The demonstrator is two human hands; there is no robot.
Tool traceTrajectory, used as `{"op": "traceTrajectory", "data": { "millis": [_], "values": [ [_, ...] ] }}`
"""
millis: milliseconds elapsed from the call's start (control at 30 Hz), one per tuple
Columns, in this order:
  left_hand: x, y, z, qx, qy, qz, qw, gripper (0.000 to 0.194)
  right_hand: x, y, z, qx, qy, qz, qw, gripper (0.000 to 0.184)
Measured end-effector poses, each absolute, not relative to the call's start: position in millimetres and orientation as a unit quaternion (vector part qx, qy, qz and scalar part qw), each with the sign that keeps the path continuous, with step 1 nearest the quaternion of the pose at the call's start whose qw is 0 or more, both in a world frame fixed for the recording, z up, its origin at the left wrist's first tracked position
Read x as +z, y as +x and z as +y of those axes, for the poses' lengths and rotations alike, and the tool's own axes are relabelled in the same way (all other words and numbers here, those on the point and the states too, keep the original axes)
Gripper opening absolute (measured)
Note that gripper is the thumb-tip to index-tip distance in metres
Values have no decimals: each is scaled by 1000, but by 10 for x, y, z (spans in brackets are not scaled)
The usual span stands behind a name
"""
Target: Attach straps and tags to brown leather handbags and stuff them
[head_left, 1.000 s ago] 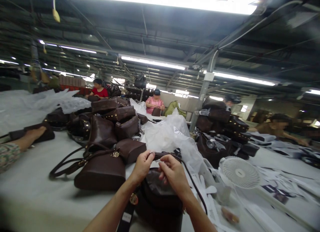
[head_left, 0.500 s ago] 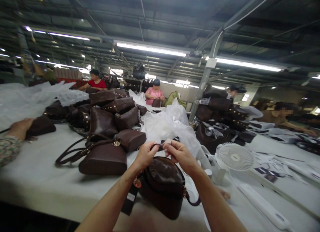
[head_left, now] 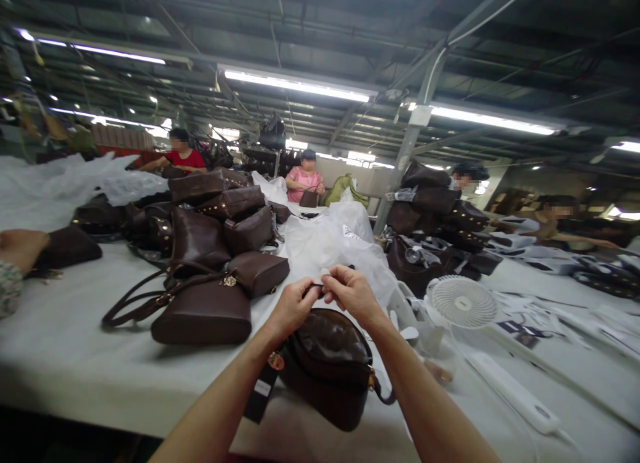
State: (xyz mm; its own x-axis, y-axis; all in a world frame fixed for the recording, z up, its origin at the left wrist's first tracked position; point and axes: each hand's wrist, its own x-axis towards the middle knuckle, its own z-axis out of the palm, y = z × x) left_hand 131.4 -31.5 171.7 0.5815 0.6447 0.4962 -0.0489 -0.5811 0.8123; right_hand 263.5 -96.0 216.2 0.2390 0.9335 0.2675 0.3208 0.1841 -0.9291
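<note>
Your left hand [head_left: 291,310] pinches dark strap [head_left: 314,287], fingers closed; right hand [head_left: 353,294] pinches pale scrap [head_left: 325,273]. Bag [head_left: 327,396] (six o'clock from hands) could tip if strap's tugged.

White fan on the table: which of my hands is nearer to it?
Right. Your right hand is left of the white fan, apart from it; your left hand is farther left.
</note>
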Motion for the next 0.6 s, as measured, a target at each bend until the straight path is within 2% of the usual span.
{"op": "traceTrajectory", "data": {
  "millis": [200,333,400,500,600],
  "values": [
    [1670,1348,-283,444,750,222,437,28,2105,2624,-950,340,-544,-501,581,33],
    [1657,1383,-296,460,729,235,449,26,2027,2614,-1038,375,-533,-473,592,72],
    [1666,1388,-305,460,733,231,446,26,2003,2611,-1075,392,-530,-485,574,79],
    [1682,1381,-319,457,738,223,443,26,2003,2609,-1092,399,-528,-491,566,76],
    [1693,1370,-332,451,738,211,455,26,2020,2606,-1077,403,-519,-488,574,63]
  ]
}}
